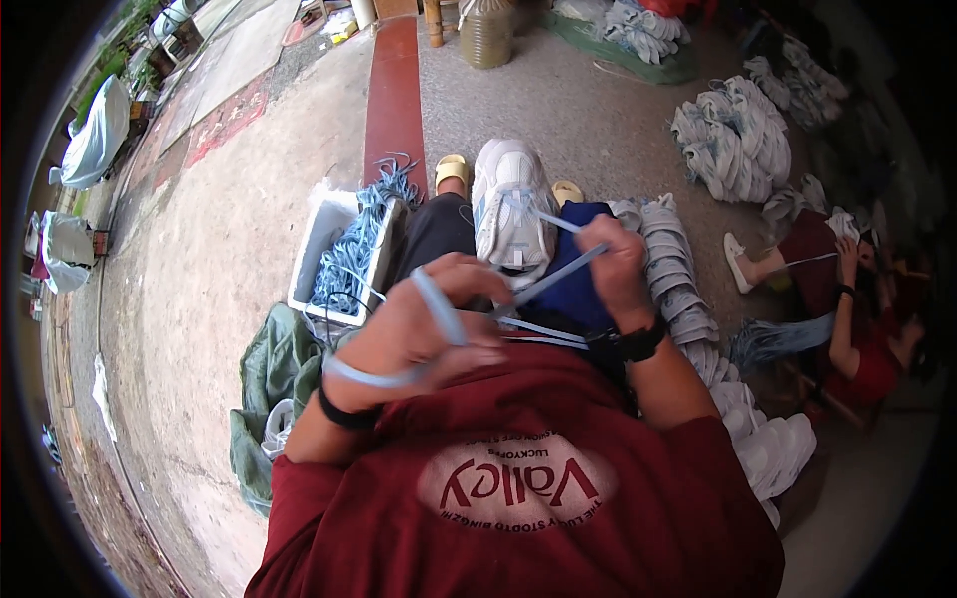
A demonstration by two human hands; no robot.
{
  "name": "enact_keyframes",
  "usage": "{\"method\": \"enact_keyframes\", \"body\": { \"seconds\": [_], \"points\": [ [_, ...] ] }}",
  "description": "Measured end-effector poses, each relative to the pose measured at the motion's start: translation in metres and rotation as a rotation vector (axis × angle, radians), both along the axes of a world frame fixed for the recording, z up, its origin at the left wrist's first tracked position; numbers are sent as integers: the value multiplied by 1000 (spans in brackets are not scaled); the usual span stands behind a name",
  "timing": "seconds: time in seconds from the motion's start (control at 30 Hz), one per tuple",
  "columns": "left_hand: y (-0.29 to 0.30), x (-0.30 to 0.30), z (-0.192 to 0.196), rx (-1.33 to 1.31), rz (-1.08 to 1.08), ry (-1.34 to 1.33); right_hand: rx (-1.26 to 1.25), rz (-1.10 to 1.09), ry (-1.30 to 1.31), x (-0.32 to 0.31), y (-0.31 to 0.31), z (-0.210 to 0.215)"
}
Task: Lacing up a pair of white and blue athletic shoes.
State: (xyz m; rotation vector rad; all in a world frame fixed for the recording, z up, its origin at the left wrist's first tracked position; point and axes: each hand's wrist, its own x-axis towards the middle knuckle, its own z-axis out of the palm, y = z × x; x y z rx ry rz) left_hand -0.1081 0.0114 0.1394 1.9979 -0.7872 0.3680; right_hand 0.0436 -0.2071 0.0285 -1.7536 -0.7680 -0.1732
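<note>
A white and pale-blue sneaker [510, 199] rests on my lap, toe pointing away from me. My left hand [424, 329] is closed with a light-blue shoelace [439, 309] wrapped over its fingers and around the wrist. My right hand [613, 264] pinches another stretch of the lace [558, 274], which runs taut between the hands and up to the shoe's eyelets. Both wrists wear black bands.
A white bin [317, 249] of blue laces stands on my left, beside a green sack [274, 374]. A row of white sneakers [688, 299] lies on my right. Another person [847, 309] sits at the far right holding laces. Shoe piles [738, 140] lie behind.
</note>
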Motion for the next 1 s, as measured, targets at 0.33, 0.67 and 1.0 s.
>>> {"method": "enact_keyframes", "body": {
  "seconds": [0.33, 0.67, 1.0],
  "points": [
    [179, -86, -179, -1729, 309, 411, 596, -499, 1277, 40, -216, -148],
    [170, -9, -217, 529, 1016, 454, -603, -176, -50, 47, -57, -33],
    [27, 140, -138, 120, 602, 565, -743, 32, -33, 30, 52, -15]
  ]
}}
